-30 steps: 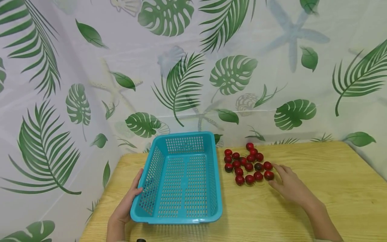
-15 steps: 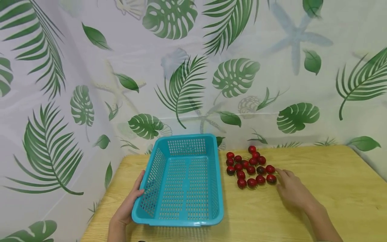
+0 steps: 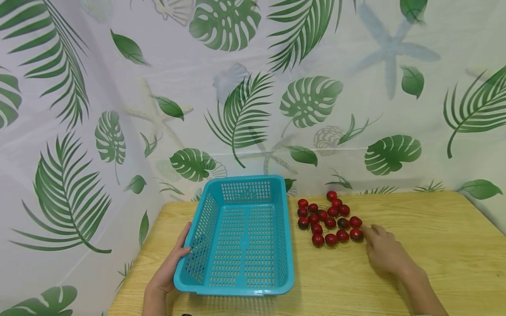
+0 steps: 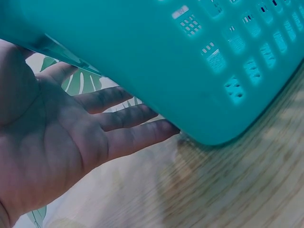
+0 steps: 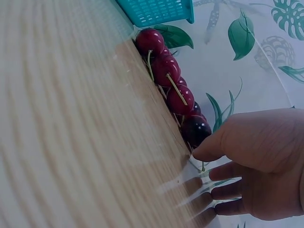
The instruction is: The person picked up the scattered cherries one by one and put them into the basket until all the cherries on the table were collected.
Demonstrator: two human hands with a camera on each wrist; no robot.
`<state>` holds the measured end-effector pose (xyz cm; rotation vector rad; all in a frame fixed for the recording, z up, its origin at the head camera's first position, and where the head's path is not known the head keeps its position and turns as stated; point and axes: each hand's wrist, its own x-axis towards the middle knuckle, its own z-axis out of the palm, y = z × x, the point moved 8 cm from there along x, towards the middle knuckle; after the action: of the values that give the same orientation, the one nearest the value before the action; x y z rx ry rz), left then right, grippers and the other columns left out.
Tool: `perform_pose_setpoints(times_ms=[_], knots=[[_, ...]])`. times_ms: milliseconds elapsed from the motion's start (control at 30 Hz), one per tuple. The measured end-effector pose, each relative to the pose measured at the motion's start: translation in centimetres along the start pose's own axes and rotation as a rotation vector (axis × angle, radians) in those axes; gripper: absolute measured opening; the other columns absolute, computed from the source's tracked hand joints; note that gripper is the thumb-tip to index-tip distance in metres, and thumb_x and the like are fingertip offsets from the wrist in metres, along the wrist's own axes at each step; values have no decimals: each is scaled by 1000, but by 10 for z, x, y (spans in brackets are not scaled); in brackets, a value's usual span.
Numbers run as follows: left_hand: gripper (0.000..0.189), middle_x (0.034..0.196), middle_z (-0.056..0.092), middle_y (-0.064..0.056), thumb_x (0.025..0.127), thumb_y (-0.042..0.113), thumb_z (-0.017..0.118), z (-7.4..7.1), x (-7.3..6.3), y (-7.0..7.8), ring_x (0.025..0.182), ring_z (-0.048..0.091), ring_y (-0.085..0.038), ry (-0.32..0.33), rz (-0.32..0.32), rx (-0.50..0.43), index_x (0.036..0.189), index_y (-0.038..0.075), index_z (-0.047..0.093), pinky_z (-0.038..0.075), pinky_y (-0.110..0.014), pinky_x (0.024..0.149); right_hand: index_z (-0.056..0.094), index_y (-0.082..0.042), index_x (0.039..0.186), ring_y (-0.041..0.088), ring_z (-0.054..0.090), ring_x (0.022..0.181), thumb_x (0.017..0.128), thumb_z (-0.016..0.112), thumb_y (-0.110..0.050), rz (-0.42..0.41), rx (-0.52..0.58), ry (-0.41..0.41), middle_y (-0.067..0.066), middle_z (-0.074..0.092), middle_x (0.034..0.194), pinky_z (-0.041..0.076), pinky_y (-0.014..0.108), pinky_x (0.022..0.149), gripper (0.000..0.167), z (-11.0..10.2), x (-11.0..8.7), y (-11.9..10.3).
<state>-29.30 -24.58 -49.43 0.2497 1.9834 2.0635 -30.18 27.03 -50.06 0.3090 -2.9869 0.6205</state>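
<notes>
Right wrist — basket [image 5: 159,11] cut off, rear cherries [image 5: 195,109] half-hidden.

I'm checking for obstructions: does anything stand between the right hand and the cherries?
Nothing visible does: the right hand is right beside the cherries, and the blue basket is on their other side.

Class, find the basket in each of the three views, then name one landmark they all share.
Head: the basket is just below the middle, left of the cherries.
Left wrist: it fills most of the top, reaching the right edge.
Right wrist: only part of it shows, at the top edge near the middle.
Shared landmark: the wooden table.
</notes>
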Motion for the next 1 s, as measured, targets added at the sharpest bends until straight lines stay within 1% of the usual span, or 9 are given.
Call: perform_pose_setpoints(times_ms=[133, 300, 400, 500, 633, 767, 900, 1000], knots=[[69, 166, -13, -8, 102, 21, 32, 0, -1, 0, 146, 4, -44, 2, 1, -4, 160, 30, -4, 30, -55, 104, 48, 9, 138, 70, 40, 114, 95, 51, -6, 4, -9, -6, 47, 38, 135, 40, 74, 82, 46, 0, 1, -2], [68, 166, -13, -7, 102, 22, 32, -1, -1, 1, 145, 5, -44, 1, 7, -12, 160, 33, -2, 32, -55, 103, 45, 3, 143, 70, 40, 113, 96, 48, -6, 14, -32, 7, 47, 36, 135, 40, 74, 81, 48, 1, 3, -1], [68, 166, -12, -7, 102, 22, 32, 0, 0, 1, 146, 4, -44, -2, 12, -11, 160, 33, -2, 31, -55, 103, 47, 0, 142, 70, 41, 112, 96, 45, -7, 13, -52, 16, 47, 37, 135, 40, 75, 79, 47, 2, 5, -2], [68, 166, -12, -7, 102, 22, 33, 0, -1, 1, 147, 4, -44, 3, 11, -6, 160, 32, -2, 30, -55, 104, 50, -1, 140, 70, 40, 113, 96, 46, -8, 22, -55, 9, 46, 36, 136, 39, 76, 80, 45, 4, 5, -2], [68, 166, -11, -7, 102, 22, 33, 1, -2, 0, 146, 4, -44, 12, 2, -15, 160, 30, -2, 31, -56, 104, 56, 4, 132, 68, 39, 115, 94, 49, -6, 28, -58, 9, 45, 37, 135, 38, 76, 81, 39, 4, 4, -1], [68, 166, -11, -7, 102, 22, 32, 1, -2, -1, 146, 5, -44, 11, 1, -21, 160, 30, -2, 31, -56, 103, 60, 8, 122, 67, 43, 113, 93, 52, -5, 20, -60, 31, 44, 42, 131, 40, 74, 82, 32, 1, 4, -1], [68, 166, -12, -6, 102, 22, 32, 0, -1, 0, 146, 3, -44, 3, 9, -13, 160, 32, -2, 30, -55, 104, 66, 7, 110, 60, 52, 105, 91, 57, -2, 2, -18, 62, 40, 52, 120, 45, 67, 82, 22, -4, 3, -2], [68, 166, -12, -6, 102, 22, 32, 0, -1, 0, 146, 3, -43, 0, 15, -5, 160, 31, -2, 29, -56, 105, 69, 6, 102, 53, 57, 100, 90, 59, 0, -7, 8, 73, 33, 57, 110, 48, 63, 81, 17, -8, 2, -1]])
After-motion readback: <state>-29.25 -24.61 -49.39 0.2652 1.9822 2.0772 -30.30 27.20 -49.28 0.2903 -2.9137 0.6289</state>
